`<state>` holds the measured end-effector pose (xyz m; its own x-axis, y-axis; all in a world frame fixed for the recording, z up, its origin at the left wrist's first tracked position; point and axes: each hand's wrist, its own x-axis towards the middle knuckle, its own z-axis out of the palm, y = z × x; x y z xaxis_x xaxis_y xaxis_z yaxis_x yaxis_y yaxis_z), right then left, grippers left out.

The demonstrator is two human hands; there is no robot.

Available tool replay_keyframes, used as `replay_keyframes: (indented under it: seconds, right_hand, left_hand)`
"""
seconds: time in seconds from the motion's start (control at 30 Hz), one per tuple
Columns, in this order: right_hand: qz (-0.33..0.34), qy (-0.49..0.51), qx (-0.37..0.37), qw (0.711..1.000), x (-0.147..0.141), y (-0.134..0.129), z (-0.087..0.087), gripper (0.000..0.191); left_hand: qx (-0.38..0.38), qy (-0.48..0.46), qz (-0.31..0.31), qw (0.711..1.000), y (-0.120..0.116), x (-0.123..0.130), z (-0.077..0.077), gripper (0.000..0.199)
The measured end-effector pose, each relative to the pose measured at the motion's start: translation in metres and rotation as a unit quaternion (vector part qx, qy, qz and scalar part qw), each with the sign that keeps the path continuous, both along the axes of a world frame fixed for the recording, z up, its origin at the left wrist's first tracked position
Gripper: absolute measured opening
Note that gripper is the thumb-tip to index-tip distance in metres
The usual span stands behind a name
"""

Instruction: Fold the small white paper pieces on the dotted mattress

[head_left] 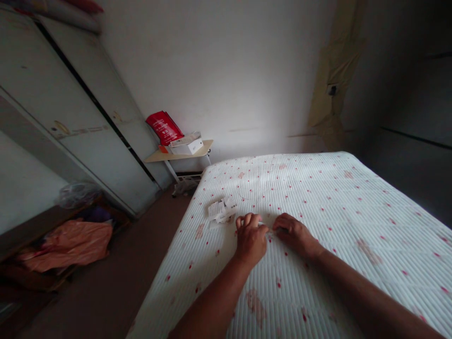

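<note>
Both hands are close together low over a white ribbed bed cover (328, 207) with red and pink spots. My left hand (252, 235) has its fingers curled, with a small pale piece showing at the fingertips; what it is cannot be made out. My right hand (294, 233) is just to the right, its fingers bent and pinched together, and the same small pale thing seems to reach toward it. Crumpled printed white papers (222, 209) lie on the cover, a little beyond and left of my left hand.
Behind the bed's left corner, a small table (197, 153) holds a white box (189, 147) and a red bag (164, 128). A pale cabinet (81, 108) stands at the left, with an orange cloth or bag (72, 242) below it. A wall socket (332, 89) is at the back.
</note>
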<state>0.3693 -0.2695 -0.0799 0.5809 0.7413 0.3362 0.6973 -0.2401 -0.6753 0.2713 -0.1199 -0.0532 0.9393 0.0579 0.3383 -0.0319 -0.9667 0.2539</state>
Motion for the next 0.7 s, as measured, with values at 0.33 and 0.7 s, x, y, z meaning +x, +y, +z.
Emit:
replay_keyframes:
  seconds: [0.33,0.7]
  right_hand:
    - [-0.001,-0.057,-0.043,0.997,-0.005,0.003,0.007,0.02]
    - [-0.003,-0.038,-0.049,0.998,-0.004,0.003,0.007,0.019]
  left_hand:
    - [-0.084,0.047,0.026,0.995,0.01,0.01,-0.009,0.012]
    - [-0.11,0.08,0.04,0.99,0.014,0.022,-0.011,0.004]
